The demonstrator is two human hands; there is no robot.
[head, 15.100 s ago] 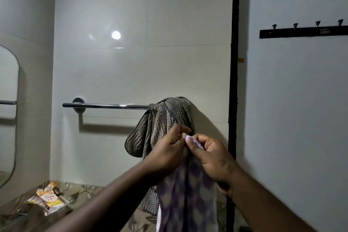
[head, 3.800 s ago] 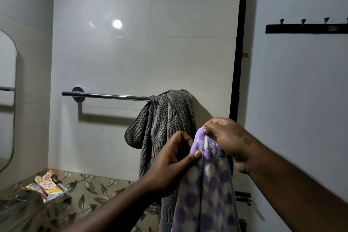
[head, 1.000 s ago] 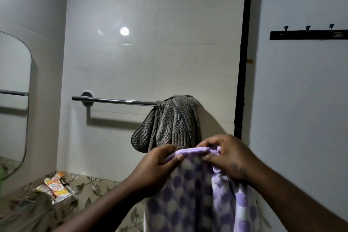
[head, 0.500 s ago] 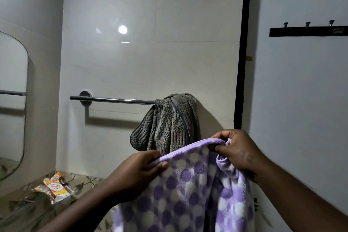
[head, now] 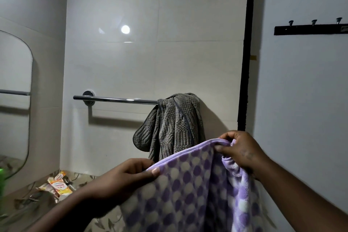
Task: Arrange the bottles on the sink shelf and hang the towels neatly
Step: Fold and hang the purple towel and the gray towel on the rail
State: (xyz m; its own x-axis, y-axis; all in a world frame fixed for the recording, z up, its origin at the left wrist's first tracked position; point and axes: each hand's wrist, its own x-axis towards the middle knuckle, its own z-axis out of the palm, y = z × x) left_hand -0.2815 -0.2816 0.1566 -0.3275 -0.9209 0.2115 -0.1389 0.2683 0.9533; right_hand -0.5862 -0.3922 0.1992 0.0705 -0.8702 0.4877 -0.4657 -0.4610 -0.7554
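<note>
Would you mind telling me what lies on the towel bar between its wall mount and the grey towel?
Nothing: in the head view the towel bar is bare from its wall mount to the grey towel.

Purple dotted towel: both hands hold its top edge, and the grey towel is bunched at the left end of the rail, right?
Not quite. The head view shows the grey towel bunched at the rail's right end. Both hands do hold the purple towel's top edge.

A shiny towel bar (head: 120, 99) is on the wall. A gray towel (head: 173, 124) hangs bunched up at its right end.
</note>
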